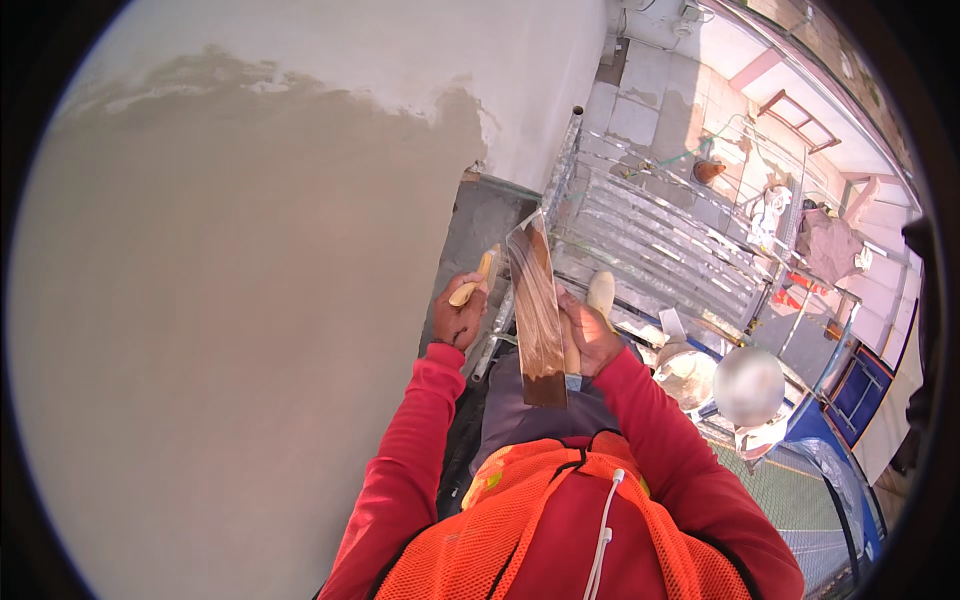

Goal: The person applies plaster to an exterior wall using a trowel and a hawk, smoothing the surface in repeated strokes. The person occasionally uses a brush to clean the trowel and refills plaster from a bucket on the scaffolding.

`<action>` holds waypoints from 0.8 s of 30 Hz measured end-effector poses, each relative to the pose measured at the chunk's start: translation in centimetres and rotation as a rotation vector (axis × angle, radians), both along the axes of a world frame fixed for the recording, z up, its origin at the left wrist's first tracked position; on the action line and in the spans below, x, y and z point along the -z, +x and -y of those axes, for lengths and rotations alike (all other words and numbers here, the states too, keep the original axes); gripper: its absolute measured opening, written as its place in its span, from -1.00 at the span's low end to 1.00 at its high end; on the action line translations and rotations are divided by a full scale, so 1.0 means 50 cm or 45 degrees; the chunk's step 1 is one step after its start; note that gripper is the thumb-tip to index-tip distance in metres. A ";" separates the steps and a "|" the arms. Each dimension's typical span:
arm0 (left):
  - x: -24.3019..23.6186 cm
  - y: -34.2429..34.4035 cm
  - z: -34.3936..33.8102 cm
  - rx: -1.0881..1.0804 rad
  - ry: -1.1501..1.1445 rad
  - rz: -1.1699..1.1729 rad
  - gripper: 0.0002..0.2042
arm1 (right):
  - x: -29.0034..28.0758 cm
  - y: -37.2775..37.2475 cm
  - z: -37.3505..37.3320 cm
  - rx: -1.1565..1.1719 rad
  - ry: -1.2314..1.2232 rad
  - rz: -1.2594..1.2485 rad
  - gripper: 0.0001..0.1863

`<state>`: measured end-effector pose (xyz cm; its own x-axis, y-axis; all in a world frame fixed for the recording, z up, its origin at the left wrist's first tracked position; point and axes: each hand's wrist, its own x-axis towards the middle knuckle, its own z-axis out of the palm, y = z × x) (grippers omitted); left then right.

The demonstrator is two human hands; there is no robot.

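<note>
My left hand (458, 310) is closed round a light wooden tool handle (478, 278); I cannot make out the rest of that tool. Just to its right, my right hand (592, 335) grips a wooden handle behind a long trowel blade (536, 310), held lengthwise in front of me and streaked with brown and wet smears. Both hands are above my dark trousers, beside a plastered wall (230, 300) that fills the left of the view, darker below and white along the top, with a grey unplastered strip (480, 210) at its edge.
I am on metal scaffold planks (650, 240) with rails. Below at the right are a bucket (685, 380), a person with blurred head (750, 388), a blue frame (862, 392) and netting (790, 510). Farther off are a wooden frame (800, 118), piled cloths (830, 250) and a tiled floor (635, 110).
</note>
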<state>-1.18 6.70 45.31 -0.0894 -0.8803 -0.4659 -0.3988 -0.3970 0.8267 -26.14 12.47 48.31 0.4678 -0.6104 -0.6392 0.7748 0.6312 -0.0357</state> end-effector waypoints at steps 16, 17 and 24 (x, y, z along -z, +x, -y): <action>-0.213 0.189 -0.338 0.137 -0.074 0.547 -0.80 | 0.271 0.143 0.049 0.096 0.026 0.215 -0.40; -0.247 0.164 -0.305 0.175 -0.162 0.486 -0.77 | 0.271 0.149 0.050 0.105 -0.008 0.226 -0.39; -0.199 0.046 -0.076 0.508 -0.598 0.182 -0.70 | 0.235 0.167 -0.003 -0.150 0.114 0.222 -0.41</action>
<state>1.10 10.50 55.27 -0.4183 -0.9056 -0.0693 -0.5604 0.1973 0.8044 -17.81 12.62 36.56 0.6404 -0.4896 -0.5917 0.6851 0.7123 0.1522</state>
